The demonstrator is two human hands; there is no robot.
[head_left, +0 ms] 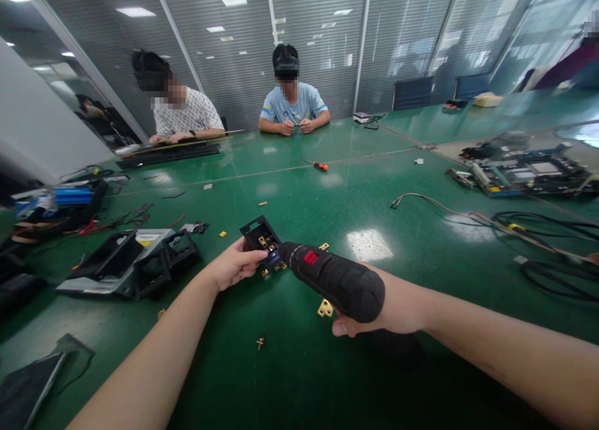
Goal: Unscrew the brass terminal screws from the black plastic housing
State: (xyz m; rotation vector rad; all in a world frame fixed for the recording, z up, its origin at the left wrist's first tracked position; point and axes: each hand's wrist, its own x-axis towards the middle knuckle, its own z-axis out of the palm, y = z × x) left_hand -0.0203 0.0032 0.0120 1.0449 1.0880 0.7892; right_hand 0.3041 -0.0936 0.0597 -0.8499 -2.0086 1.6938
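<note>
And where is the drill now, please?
In the head view, the drill is right of centre, in the right hand, nose by the black housing.

Pretty sure this is an office / meeting rm doing duty as an electronics workshop. Office bit: tall glass partition w/ grey slatted blinds (327, 49), rectangular white ceiling lights (234, 0) showing in the glass, dark-backed chairs (412, 94) beyond the far edge of the long glossy green bench (374, 186). Workshop bit: black power drill w/ red switch (337, 280) in use nr the front edge, big bare circuit board (538, 168) over to the right, yellow-tagged black cables (515, 226), small orange-and-black screwdriver (321, 166) toward the far edge, plus black-and-silver open housing (107, 261) twd the left edge.
</note>
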